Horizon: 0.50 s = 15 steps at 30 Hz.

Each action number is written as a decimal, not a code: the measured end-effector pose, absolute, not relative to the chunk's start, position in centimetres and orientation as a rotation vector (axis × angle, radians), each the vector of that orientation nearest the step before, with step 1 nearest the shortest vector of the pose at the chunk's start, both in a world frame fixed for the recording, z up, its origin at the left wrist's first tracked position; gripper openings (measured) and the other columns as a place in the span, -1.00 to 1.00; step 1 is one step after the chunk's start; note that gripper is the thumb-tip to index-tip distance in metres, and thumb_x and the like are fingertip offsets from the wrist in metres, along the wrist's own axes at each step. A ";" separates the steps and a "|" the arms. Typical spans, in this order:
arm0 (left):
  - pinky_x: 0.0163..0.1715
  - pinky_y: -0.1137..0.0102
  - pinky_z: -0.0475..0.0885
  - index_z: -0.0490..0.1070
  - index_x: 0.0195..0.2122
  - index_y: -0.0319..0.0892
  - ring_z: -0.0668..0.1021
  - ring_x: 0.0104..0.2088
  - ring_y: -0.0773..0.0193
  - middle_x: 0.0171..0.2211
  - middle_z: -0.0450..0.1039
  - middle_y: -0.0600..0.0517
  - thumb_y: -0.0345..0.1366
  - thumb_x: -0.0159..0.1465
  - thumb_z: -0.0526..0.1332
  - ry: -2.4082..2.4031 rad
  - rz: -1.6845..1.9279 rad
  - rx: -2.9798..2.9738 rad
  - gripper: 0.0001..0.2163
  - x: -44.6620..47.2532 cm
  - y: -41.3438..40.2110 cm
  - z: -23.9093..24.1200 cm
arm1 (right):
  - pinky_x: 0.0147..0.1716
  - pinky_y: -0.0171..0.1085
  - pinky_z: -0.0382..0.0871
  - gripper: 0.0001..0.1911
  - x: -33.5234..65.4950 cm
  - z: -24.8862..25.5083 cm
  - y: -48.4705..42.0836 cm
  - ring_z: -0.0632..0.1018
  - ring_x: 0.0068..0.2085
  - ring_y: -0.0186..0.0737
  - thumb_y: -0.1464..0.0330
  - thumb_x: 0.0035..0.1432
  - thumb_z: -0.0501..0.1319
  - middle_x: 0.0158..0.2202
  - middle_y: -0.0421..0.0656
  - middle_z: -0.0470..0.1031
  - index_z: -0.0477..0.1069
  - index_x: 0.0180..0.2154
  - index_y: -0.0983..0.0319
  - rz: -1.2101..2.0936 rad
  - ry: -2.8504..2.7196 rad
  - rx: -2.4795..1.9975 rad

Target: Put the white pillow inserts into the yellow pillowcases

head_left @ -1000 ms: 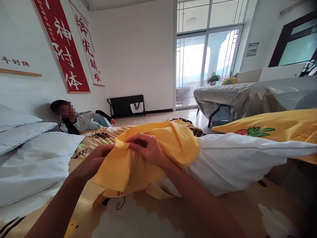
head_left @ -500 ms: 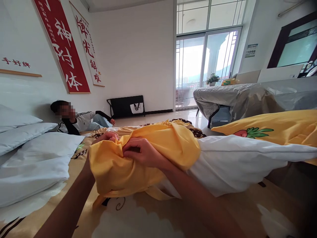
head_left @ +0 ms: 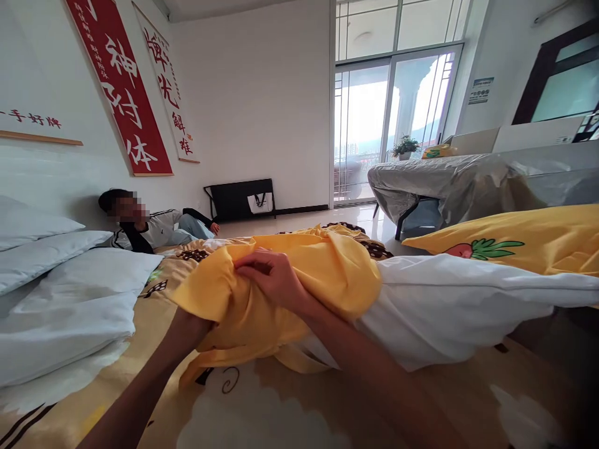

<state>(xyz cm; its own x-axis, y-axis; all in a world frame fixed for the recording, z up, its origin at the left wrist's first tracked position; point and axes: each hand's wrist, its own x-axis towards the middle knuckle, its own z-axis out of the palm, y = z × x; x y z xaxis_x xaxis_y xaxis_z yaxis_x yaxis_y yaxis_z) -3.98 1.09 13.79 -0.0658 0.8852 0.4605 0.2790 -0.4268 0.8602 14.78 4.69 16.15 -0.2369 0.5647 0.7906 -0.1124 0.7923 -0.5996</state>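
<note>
A yellow pillowcase (head_left: 337, 268) is bunched around one end of a white pillow (head_left: 449, 305), which sticks out to the right. My right hand (head_left: 276, 277) pinches a fold of the pillowcase from above, thumb and fingertips pressed together on the cloth. From the near left, my left hand (head_left: 199, 325) reaches in beneath the loose yellow cloth. Its fingers are hidden there, so their pose does not show. Both rest over a tan patterned bedspread (head_left: 159, 343).
White pillows (head_left: 84, 299) are stacked at left. A yellow pillow (head_left: 538, 237) with a carrot print lies at right. A person (head_left: 156, 224) reclines by the wall. Beyond are a plastic-covered table (head_left: 421, 178) and a black folded frame (head_left: 229, 201).
My left hand has moved from the far side of the cloth down and under it, and the cloth's left end has dropped flatter. My right hand keeps its pinch.
</note>
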 end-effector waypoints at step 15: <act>-0.48 0.48 0.42 0.46 -0.30 -0.16 0.50 -0.48 0.29 -0.44 0.51 0.07 -0.38 -0.10 0.36 1.069 1.556 1.520 -0.71 -2.9 0.8 16.2 | -0.10 -0.21 0.08 -0.86 17.0 17.4 5.9 0.47 -0.21 -0.23 0.33 0.24 0.11 -0.29 -0.15 0.53 0.42 -0.24 0.21 -0.151 -1.983 -0.742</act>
<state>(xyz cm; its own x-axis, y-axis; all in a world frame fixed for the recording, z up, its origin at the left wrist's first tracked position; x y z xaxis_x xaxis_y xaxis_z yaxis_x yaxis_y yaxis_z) -2.93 0.79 16.24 -0.0637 0.9073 0.4157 0.0624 -0.4121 0.9090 16.95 5.87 17.45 -0.3380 0.4371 0.8335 0.5580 0.8062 -0.1966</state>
